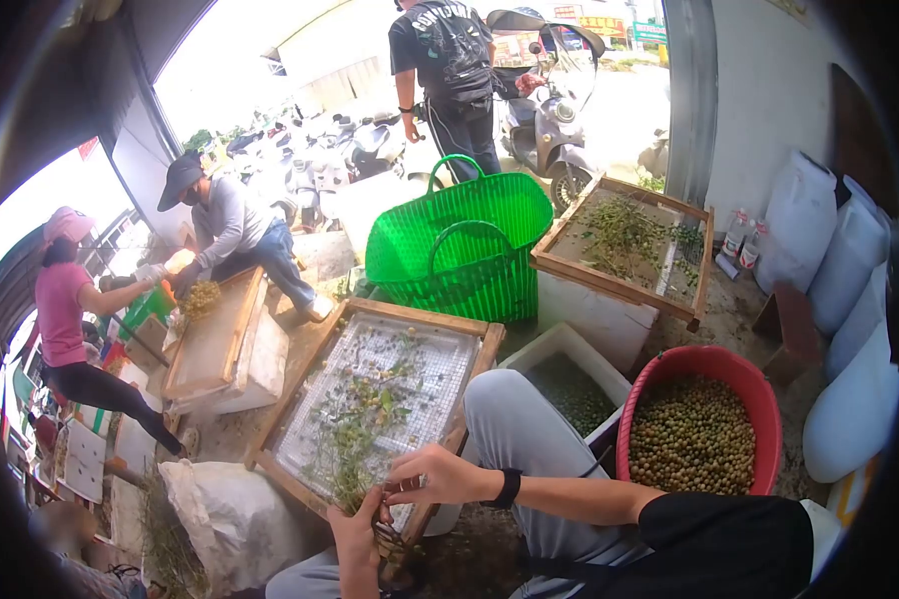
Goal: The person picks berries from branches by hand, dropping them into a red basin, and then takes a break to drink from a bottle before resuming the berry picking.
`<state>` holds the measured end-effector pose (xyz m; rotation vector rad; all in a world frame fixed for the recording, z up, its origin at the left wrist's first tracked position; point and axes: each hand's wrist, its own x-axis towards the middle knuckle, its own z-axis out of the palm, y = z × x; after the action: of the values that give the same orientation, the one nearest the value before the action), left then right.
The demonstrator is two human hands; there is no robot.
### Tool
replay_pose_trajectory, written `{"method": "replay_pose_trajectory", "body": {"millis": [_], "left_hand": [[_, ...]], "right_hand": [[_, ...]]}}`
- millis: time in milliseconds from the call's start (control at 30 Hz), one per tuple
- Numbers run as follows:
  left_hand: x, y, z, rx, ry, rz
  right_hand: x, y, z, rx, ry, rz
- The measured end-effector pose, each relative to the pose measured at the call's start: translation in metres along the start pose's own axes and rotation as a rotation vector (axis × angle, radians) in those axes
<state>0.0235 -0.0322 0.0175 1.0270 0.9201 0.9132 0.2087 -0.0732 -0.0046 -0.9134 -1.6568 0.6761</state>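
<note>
My left hand [355,534] is closed around plant stems [350,482] at the near corner of a wood-framed mesh screen [440,344]. Leafy sprigs [380,399] spread from there across the white mesh, some green, some yellowing. My right hand [438,473], with a dark band on its wrist, meets the left one with bent fingers pinched together. What lies between its fingertips is too small to make out. Thin dark strands or stem ends show just below both hands.
A red basket [629,439] of round green-brown fruits and a white box [604,434] stand right of my knee. Ahead are a green woven basket [449,250] and another framed screen [704,299]. A white sack [230,514] lies left. Two people work at left; another stands ahead.
</note>
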Motion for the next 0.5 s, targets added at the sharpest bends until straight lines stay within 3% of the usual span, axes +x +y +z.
{"method": "replay_pose_trajectory", "body": {"millis": [133, 233, 333, 433, 500], "left_hand": [[-0.002, 0.002, 0.003, 0.1, -0.053, 0.047], [0.001, 0.0, 0.001, 0.094, -0.096, 0.035], [0.001, 0.0, 0.002, 0.069, -0.07, -0.019], [0.005, -0.002, -0.003, 0.09, -0.099, -0.01], [0.0, 0.002, 0.001, 0.072, -0.01, 0.028]], "right_hand": [[-0.001, -0.007, 0.004, -0.099, 0.135, -0.156], [-0.002, -0.003, 0.004, -0.142, 0.122, -0.187], [-0.003, -0.012, -0.004, -0.035, 0.104, -0.048], [-0.001, -0.007, -0.014, 0.316, 0.411, 0.128], [0.003, 0.0, -0.038, 0.838, 0.801, 0.198]]}}
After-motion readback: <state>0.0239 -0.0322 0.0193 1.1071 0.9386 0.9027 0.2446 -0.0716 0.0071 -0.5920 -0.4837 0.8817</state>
